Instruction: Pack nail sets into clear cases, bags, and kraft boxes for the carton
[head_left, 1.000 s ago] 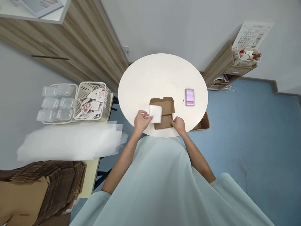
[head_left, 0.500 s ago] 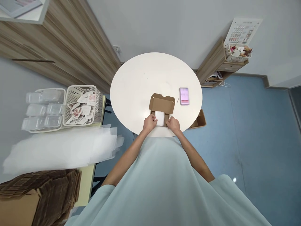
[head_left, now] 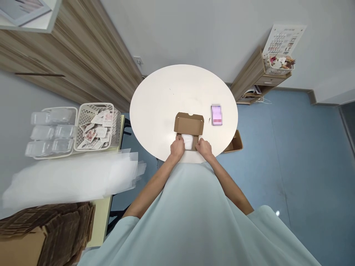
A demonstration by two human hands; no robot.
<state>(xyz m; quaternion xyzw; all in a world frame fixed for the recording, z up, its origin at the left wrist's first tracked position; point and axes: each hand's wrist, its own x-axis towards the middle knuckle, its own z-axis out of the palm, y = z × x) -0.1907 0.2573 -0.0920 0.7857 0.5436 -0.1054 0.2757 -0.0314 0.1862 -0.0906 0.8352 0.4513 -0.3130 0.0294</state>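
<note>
A small cardboard box point(head_left: 189, 124) sits near the front edge of the round white table point(head_left: 161, 96), its lid flap raised and tilted away from me. Inside, toward the left, lies a white wrapped packet point(head_left: 188, 142); what it contains is hidden. My left hand point(head_left: 177, 147) is closed at the box's left wall, right beside the packet. At the right wall my right hand point(head_left: 204, 148) grips the side with curled fingers. Bare brown cardboard shows between the packet and my right hand.
A phone-like item with a blurred screen point(head_left: 216, 114) lies to the right on the table. Left are a basket of cards point(head_left: 95, 129), clear plastic containers point(head_left: 43, 132), white sheets point(head_left: 74, 177) and stacked flat cardboard point(head_left: 63, 232). An open carton point(head_left: 235, 142) stands on the floor.
The white packet has settled lower inside the box. My left hand has shifted from the packet's edge to the box's left wall; my right hand stays at the right wall.
</note>
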